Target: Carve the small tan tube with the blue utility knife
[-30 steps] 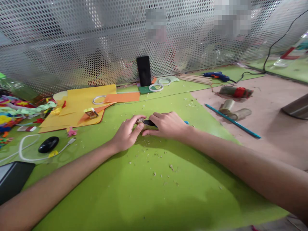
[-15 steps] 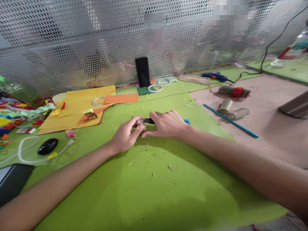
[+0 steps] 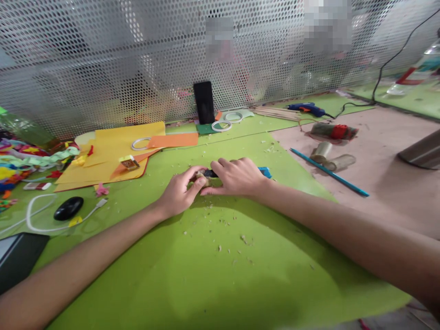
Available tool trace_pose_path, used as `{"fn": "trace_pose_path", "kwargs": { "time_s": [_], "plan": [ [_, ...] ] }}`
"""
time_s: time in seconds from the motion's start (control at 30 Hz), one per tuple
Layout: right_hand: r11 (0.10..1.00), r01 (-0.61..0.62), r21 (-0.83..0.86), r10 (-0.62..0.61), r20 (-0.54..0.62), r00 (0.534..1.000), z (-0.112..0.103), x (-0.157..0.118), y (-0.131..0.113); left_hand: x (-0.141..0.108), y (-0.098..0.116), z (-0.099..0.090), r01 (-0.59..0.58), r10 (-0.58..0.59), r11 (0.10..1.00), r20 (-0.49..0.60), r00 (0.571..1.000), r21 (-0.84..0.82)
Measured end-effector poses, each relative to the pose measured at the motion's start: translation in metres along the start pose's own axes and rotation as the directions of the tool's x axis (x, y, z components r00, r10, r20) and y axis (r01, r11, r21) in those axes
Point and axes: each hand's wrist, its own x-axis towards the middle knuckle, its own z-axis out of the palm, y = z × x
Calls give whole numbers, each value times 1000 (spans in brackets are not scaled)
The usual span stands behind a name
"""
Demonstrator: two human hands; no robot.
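My left hand (image 3: 178, 194) pinches a small pale piece of bamboo (image 3: 205, 179) between thumb and fingers, low over the green mat (image 3: 144, 270). Most of that piece is covered by the fingers. My right hand (image 3: 238, 177) is wrapped round a blue and black utility knife (image 3: 265, 172). Its black front end reaches the piece in my left hand, and its blue end sticks out behind the palm. I cannot make out the blade. Several pale shavings (image 3: 244, 239) lie scattered beneath and in front of both hands.
Two cut bamboo pieces (image 3: 339, 162) and a blue stick (image 3: 330, 172) lie at right. Behind are a glue gun (image 3: 307, 109), tape rolls (image 3: 222, 126) and a propped phone (image 3: 204, 103). Yellow paper (image 3: 85, 169), a matchbox (image 3: 129, 162) and a mouse (image 3: 68, 209) are at left.
My right hand has shifted slightly left with the utility knife, and more of its blue end shows. My left hand stays nearly in place on the bamboo piece.
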Motion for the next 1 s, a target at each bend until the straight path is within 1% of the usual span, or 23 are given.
{"fn": "trace_pose_path", "kwargs": {
  "time_s": [0.23,0.37,0.57,0.83,1.0],
  "plan": [
    [1000,5,-17,-6,-25,1000,2,0,0,0,-1,0,0,0,1000,-13,1000,6],
    [1000,-5,-17,5,-4,1000,0,-1,-2,0,-1,0,5,-5,1000,-20,1000,22],
    [998,-63,-16,63,12,998,0,-3,-8,0,-3,1,21,-20,1000,-46,999,12],
    [998,-64,19,63,25,998,4,-5,-7,-1,1,0,34,-33,999,-30,999,31],
    [998,-58,32,57,34,998,4,-6,-6,-1,1,0,21,-19,999,-36,999,42]
  ]
}}
